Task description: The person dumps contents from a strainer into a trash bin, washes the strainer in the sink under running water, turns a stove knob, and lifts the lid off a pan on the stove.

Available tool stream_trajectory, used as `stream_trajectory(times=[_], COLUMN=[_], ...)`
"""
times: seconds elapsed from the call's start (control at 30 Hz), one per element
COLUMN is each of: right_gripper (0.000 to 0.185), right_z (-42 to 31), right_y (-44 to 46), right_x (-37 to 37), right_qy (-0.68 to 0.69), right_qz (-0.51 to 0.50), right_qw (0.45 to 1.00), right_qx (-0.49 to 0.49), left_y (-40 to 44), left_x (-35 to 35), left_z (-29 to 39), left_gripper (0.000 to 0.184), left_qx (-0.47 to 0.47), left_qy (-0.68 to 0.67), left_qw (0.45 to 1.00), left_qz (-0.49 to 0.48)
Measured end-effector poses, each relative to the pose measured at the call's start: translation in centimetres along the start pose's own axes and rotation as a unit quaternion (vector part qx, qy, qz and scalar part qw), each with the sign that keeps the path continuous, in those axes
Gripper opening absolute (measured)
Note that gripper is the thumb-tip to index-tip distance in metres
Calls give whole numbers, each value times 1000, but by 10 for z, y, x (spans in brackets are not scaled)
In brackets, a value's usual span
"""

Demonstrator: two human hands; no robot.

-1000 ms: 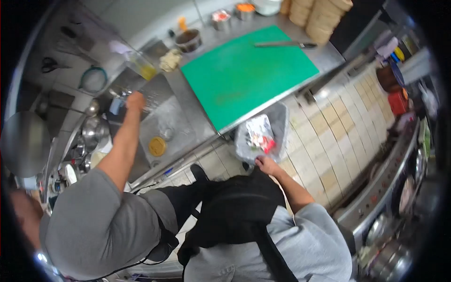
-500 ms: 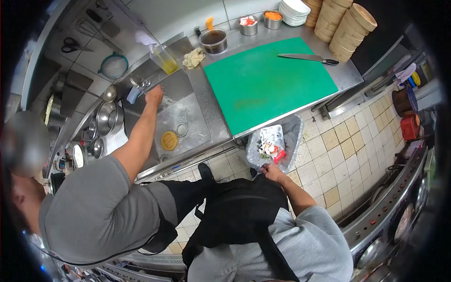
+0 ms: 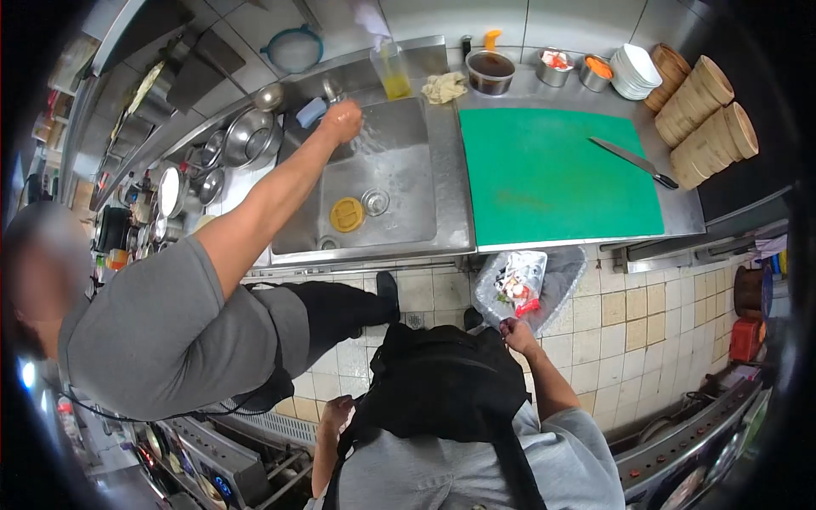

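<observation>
My right hand (image 3: 516,334) is closed at the near rim of a bin (image 3: 565,293) lined with a pale bag. Inside the bin lie a white tray (image 3: 525,270) and food scraps with a red wrapper (image 3: 527,307). Beside my black apron (image 3: 438,365), low in the view, my left hand (image 3: 337,411) has its fingers curled; whether it holds anything is hidden. To the left, a co-worker in a dark grey shirt (image 3: 144,331) reaches into the sink (image 3: 399,166). That co-worker's hand (image 3: 342,121) is closed near the tap, with water running beside it.
On the counter are a green cutting board (image 3: 552,178), a knife (image 3: 629,160), a pot of dark liquid (image 3: 490,71), a cloth (image 3: 444,87), small food tins (image 3: 554,66), white plates (image 3: 635,72) and bamboo steamers (image 3: 693,102). Stoves (image 3: 671,459) stand behind on the right.
The view has swung leftward, so the counter and sink appear further right. My left hand has come into view beside the apron. My right hand stays at the bin's rim.
</observation>
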State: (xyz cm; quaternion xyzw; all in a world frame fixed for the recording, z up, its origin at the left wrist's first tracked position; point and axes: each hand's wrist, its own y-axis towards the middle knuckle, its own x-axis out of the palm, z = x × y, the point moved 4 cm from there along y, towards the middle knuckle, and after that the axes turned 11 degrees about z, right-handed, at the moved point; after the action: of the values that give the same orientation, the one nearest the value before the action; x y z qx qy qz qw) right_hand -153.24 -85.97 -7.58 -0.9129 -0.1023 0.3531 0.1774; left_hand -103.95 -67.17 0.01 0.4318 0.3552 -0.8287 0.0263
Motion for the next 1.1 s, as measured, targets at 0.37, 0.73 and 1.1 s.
stream_trajectory(times=[0.37,0.73,1.1], right_gripper=[30,31,32], right_z=[-23,-11,-22], right_y=[-8,-9,-12], right_x=[-17,-13,-24], right_qy=[-32,-23,-35], right_qz=[5,-21,-28], right_qw=[999,999,999], right_qx=[3,28,23], left_y=[-77,-86,-91], left_x=[34,40,40], left_z=[-70,-76,-69], left_gripper=[18,28,30], left_qx=[-45,-227,-214], left_qy=[-77,-217,-211], left_qw=[996,949,953], left_qz=[11,21,37])
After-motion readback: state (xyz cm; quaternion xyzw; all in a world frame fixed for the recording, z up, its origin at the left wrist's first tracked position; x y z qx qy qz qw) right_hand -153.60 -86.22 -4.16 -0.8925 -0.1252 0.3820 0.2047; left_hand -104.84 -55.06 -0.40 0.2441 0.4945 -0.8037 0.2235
